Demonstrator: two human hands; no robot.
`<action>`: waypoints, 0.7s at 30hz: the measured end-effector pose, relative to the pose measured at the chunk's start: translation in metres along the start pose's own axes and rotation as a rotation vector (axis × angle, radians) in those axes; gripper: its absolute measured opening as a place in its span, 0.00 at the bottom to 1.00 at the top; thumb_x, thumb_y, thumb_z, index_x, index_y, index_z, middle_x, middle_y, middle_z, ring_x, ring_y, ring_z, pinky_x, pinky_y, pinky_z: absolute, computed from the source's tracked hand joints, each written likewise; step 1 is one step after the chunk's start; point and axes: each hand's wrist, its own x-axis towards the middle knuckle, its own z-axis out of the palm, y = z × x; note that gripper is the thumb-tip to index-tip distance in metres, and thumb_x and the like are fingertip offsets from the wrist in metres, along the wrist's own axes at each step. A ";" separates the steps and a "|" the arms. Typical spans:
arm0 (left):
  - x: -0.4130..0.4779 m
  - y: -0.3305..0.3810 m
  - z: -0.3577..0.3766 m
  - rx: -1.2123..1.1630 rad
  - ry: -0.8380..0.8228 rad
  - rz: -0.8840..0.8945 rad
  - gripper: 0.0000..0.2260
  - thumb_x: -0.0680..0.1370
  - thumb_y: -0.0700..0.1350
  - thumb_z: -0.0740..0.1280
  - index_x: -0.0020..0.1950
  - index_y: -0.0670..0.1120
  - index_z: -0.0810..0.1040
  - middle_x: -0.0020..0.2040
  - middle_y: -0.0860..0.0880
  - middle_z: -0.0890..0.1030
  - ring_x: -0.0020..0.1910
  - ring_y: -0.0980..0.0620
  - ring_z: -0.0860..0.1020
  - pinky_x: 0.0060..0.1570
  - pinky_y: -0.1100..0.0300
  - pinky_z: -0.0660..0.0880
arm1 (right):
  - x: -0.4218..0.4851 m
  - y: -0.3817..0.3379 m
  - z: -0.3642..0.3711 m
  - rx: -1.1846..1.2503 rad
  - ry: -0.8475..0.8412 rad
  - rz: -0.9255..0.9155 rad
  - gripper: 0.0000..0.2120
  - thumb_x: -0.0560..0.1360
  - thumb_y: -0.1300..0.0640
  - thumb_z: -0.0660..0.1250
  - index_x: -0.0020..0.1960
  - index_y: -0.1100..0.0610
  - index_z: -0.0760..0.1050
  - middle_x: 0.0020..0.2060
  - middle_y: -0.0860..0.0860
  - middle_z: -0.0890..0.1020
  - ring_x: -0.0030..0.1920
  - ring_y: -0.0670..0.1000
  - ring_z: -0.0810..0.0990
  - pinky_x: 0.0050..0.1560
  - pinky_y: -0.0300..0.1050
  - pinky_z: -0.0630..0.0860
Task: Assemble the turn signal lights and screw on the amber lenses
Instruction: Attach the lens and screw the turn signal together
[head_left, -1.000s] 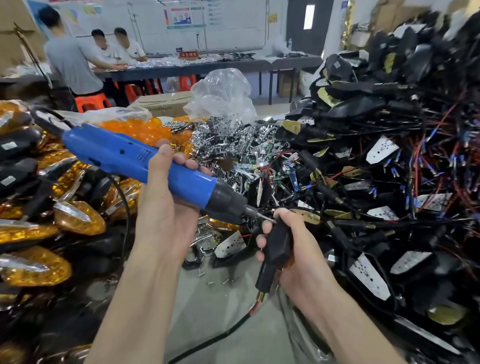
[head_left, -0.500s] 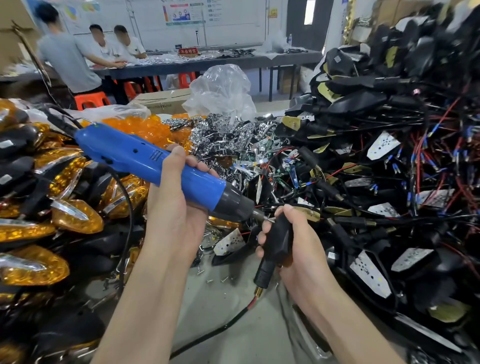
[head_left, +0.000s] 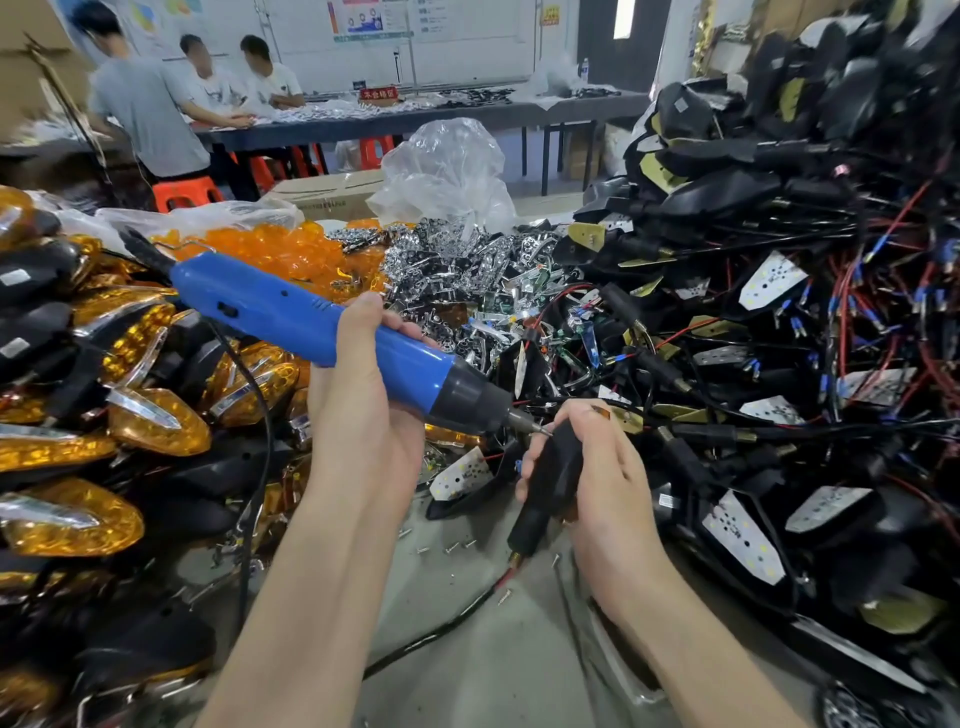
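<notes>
While the left hand (head_left: 366, 441) grips the blue screwdriver (head_left: 291, 318), the right hand (head_left: 610, 488) grips a black housing (head_left: 551, 475).

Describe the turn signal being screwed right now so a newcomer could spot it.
Find the blue electric screwdriver in the left hand, mid-frame. Its bit points right onto a black turn signal gripped by the right hand. Unlike the heaped units around it, this one is held up off the bench, wire trailing below.
</notes>
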 end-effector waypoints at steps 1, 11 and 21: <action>0.000 -0.001 0.000 -0.004 0.019 -0.001 0.05 0.80 0.41 0.67 0.48 0.45 0.71 0.34 0.51 0.76 0.33 0.54 0.76 0.41 0.56 0.78 | -0.001 0.000 0.000 0.000 0.001 -0.013 0.09 0.75 0.48 0.63 0.40 0.51 0.75 0.32 0.54 0.78 0.31 0.53 0.77 0.31 0.46 0.77; -0.004 -0.007 -0.002 0.009 0.165 -0.006 0.06 0.79 0.42 0.69 0.50 0.44 0.72 0.35 0.50 0.76 0.33 0.54 0.78 0.42 0.57 0.78 | -0.005 -0.005 0.002 -0.129 0.024 -0.159 0.10 0.78 0.47 0.61 0.41 0.50 0.72 0.32 0.52 0.79 0.30 0.54 0.77 0.33 0.46 0.77; -0.005 -0.005 -0.005 -0.026 0.231 -0.072 0.08 0.78 0.42 0.70 0.53 0.44 0.72 0.36 0.50 0.76 0.34 0.53 0.78 0.43 0.56 0.79 | -0.008 -0.008 0.004 -0.173 0.001 -0.208 0.10 0.79 0.48 0.60 0.40 0.47 0.72 0.32 0.51 0.79 0.31 0.53 0.77 0.33 0.45 0.77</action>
